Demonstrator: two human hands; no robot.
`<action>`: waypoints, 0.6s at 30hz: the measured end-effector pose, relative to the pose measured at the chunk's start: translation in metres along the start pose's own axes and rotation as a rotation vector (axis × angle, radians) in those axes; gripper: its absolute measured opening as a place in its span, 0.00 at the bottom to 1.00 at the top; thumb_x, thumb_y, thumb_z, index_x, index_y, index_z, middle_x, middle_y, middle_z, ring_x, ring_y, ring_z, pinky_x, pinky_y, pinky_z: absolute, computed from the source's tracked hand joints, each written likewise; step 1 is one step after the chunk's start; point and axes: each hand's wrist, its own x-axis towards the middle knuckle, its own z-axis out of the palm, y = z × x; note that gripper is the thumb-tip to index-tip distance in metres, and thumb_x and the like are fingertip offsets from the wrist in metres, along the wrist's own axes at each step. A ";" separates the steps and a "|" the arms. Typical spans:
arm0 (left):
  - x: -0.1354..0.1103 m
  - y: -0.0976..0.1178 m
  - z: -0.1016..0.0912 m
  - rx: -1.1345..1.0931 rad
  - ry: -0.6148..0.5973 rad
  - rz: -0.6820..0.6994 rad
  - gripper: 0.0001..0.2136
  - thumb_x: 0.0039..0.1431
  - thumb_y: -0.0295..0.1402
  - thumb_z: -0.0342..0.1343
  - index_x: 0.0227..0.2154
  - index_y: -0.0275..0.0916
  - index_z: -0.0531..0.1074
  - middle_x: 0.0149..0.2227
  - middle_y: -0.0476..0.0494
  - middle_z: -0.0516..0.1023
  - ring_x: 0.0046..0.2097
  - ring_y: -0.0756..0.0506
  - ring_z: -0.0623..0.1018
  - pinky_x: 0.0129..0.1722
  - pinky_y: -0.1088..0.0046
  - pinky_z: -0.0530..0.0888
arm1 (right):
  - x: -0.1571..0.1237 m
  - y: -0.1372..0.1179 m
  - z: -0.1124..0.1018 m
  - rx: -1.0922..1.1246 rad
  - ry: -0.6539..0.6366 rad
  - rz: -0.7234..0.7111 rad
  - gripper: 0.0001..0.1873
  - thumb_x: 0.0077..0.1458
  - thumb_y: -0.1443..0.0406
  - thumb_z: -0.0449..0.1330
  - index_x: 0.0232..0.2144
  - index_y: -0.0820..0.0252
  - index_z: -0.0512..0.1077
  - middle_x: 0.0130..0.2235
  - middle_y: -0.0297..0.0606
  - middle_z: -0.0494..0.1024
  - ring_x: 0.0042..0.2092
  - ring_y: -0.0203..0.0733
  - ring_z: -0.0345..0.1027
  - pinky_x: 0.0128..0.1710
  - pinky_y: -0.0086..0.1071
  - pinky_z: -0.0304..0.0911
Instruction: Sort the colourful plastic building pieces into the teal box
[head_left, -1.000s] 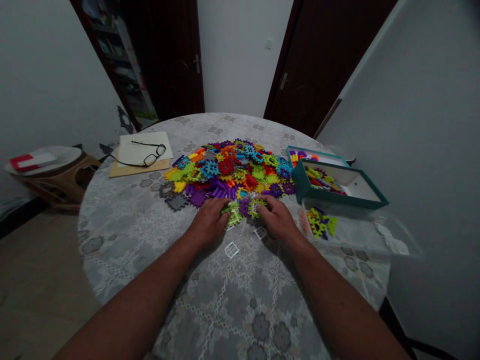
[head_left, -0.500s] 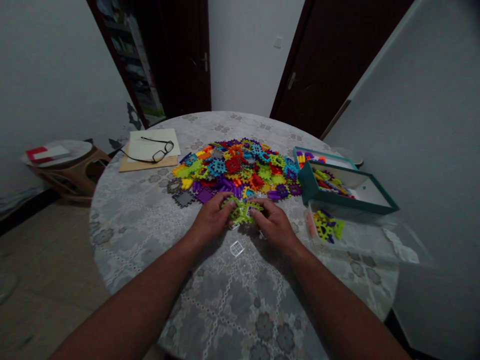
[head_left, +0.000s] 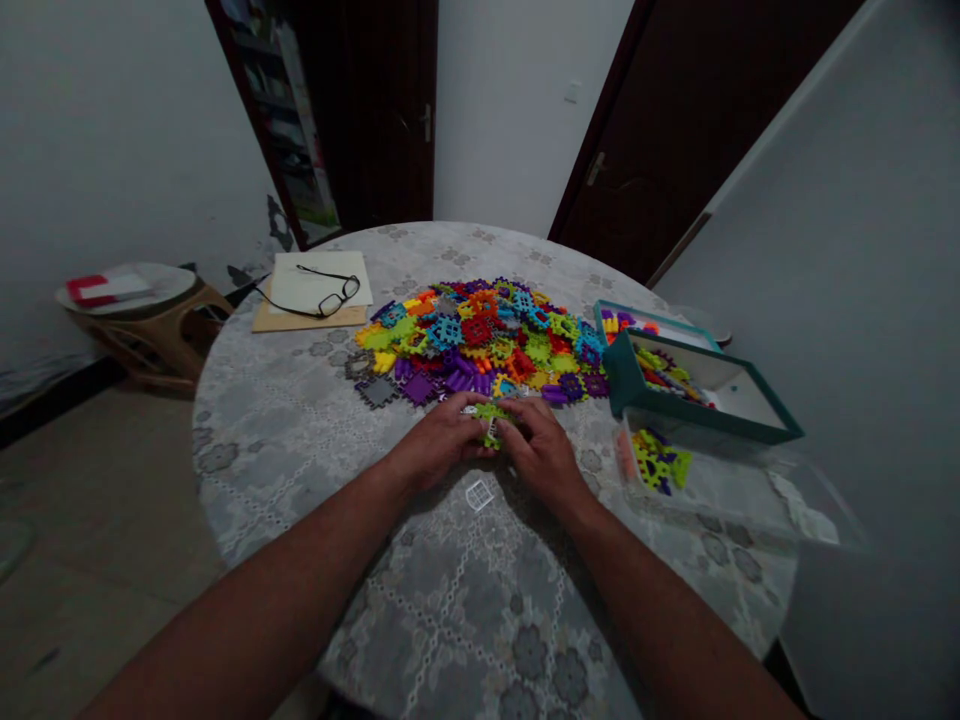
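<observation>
Between my two hands is a lime-green building piece (head_left: 491,412) with toothed edges, partly covered by my fingers. My left hand (head_left: 444,438) grips its left side, and my right hand (head_left: 538,440) closes on its right side with the thumb across the front. A bit of white lattice shows against the green. On the tablecloth just below my hands lies a small white window-like lattice piece (head_left: 479,495). Just beyond my fingers spreads a heap of toothed plastic building pieces (head_left: 480,335) in many colours.
Right of the heap stand a teal box (head_left: 750,400) with pieces inside and a clear plastic container (head_left: 720,480) holding green and purple pieces. Black glasses (head_left: 330,303) rest on paper (head_left: 300,265) at the far left. A floral cloth covers the round table (head_left: 450,620).
My hands have drawn closer together around the green piece, which is now more covered. The whole view has shifted slightly, with the table appearing further right.
</observation>
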 end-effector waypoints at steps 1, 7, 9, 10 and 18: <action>0.001 0.001 0.000 -0.014 0.030 0.007 0.15 0.57 0.27 0.68 0.46 0.38 0.75 0.44 0.38 0.82 0.44 0.43 0.84 0.42 0.66 0.84 | 0.000 0.000 -0.001 -0.002 -0.002 -0.006 0.16 0.72 0.60 0.57 0.57 0.51 0.78 0.54 0.44 0.79 0.57 0.49 0.75 0.62 0.45 0.70; 0.011 0.020 -0.018 -0.214 0.294 0.126 0.17 0.56 0.25 0.61 0.49 0.40 0.72 0.47 0.37 0.81 0.43 0.40 0.84 0.37 0.59 0.87 | -0.002 0.005 -0.008 -0.194 -0.095 -0.118 0.19 0.70 0.66 0.57 0.60 0.52 0.75 0.60 0.47 0.77 0.62 0.51 0.73 0.65 0.49 0.70; 0.014 0.024 -0.024 -0.250 0.345 0.159 0.18 0.55 0.24 0.59 0.49 0.40 0.71 0.46 0.37 0.81 0.43 0.40 0.85 0.38 0.60 0.87 | -0.004 0.004 -0.007 -0.310 -0.222 -0.161 0.19 0.67 0.67 0.60 0.58 0.53 0.76 0.63 0.48 0.75 0.63 0.53 0.72 0.62 0.48 0.72; 0.015 0.025 -0.026 -0.261 0.356 0.166 0.18 0.55 0.23 0.58 0.49 0.39 0.71 0.46 0.37 0.81 0.44 0.39 0.85 0.38 0.60 0.87 | -0.005 0.002 -0.006 -0.372 -0.276 -0.156 0.19 0.66 0.67 0.61 0.58 0.53 0.76 0.65 0.48 0.74 0.62 0.54 0.73 0.59 0.47 0.74; 0.015 0.017 -0.020 -0.160 0.340 0.105 0.20 0.55 0.20 0.58 0.51 0.39 0.73 0.51 0.35 0.79 0.48 0.42 0.82 0.46 0.59 0.87 | -0.007 0.002 -0.004 -0.414 -0.287 -0.153 0.08 0.68 0.66 0.59 0.47 0.54 0.76 0.63 0.49 0.75 0.56 0.52 0.76 0.51 0.43 0.76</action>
